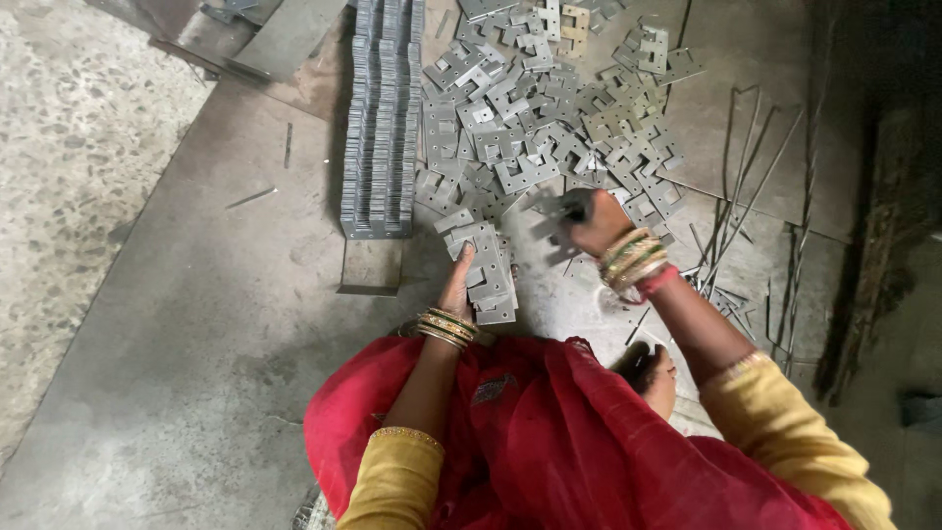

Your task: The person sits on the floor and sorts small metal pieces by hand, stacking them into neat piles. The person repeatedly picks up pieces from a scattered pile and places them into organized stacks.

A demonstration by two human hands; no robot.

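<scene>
While two hands work, left hand (459,283) on plate stack (488,273), right hand (592,218) in loose pile (549,108).

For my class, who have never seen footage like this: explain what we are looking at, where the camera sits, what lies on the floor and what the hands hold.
There is no machine here. A person works with two bare hands, and the single picture comes from a camera worn on that person's head, looking down.

On the grey metal floor sheet lies a loose heap of flat notched metal plates. Beside it runs a long neat row of stacked plates, and thin metal rods lie to the right.

The left hand rests on a small stack of plates. The right hand is closed on a plate at the heap's edge; its fingers hide most of that plate.
</scene>
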